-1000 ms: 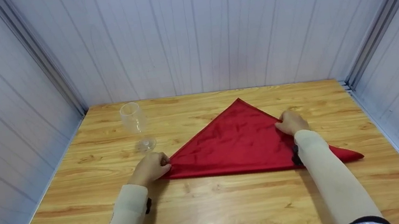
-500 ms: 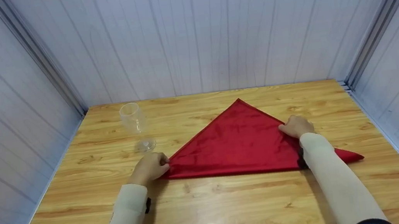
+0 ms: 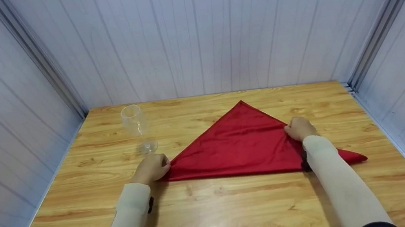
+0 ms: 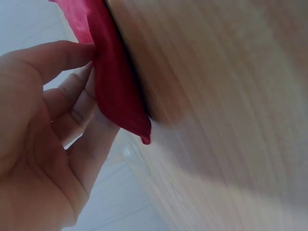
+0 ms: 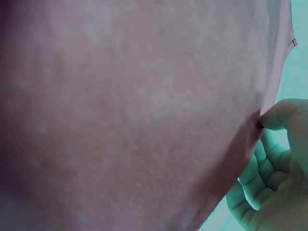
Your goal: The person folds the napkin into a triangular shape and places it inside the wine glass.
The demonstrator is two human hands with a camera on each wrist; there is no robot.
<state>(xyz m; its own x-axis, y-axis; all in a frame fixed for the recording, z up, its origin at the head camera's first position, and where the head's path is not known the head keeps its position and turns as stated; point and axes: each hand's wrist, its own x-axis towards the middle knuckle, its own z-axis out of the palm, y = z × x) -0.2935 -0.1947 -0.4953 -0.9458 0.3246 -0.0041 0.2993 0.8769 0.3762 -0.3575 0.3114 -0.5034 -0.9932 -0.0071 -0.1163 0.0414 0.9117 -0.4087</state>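
Note:
A red cloth napkin [image 3: 230, 145], folded into a triangle, lies on the wooden table with its peak toward the back wall. Its left corner is pinched between the thumb and fingers of my left hand [image 3: 151, 169]; the left wrist view shows the tip of the corner [image 4: 120, 91] hanging past the fingertips. On the other side, my right hand [image 3: 300, 128] pinches the sloping right edge partway down. That edge looks washed out in the right wrist view, where the thumb [image 5: 279, 115] presses on it. The napkin's right tip [image 3: 353, 156] pokes out beyond my right forearm.
A clear stemmed glass [image 3: 134, 119] stands upright at the back left, just beyond my left hand. Pale panelled walls [image 3: 184, 37] enclose the wooden table [image 3: 217, 218] at the back and both sides.
My right hand has slid slightly down and right along the napkin's edge, and its fingers have closed in more. My left hand has stayed nearly in place on the corner.

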